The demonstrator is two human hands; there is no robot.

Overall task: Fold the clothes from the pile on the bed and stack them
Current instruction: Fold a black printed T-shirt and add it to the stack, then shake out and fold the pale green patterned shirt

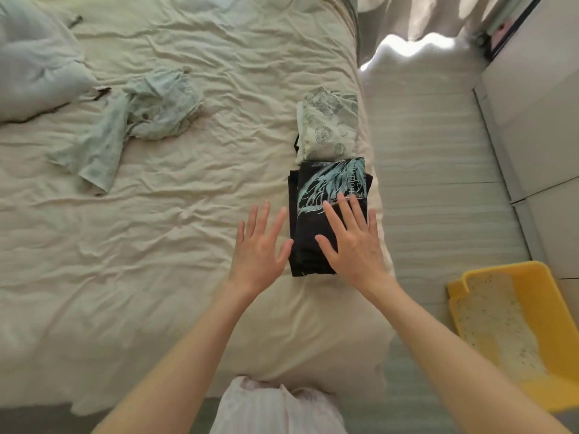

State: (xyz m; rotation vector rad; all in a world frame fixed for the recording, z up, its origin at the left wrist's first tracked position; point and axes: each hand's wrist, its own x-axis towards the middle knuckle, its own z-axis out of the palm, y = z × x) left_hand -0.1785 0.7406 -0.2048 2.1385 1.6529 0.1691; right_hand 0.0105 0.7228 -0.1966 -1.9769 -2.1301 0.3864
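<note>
step: stacking | both hands flat, fingers spread | right hand over folded black T-shirt, left hand beside | next: crumpled pale-blue garment beyond left fingertips

I see 1 black shirt folded into a neat rectangle near the right edge of the bed, its pale blue feather print facing up. Touching its far end lies a folded cream garment with grey stamp-like prints, also flat. Well apart to the left, 1 pale blue garment lies crumpled and unfolded on the wrinkled cream sheet, a leg or sleeve trailing toward me. At the far left corner sits another bundle of pale cloth, loosely heaped.
</note>
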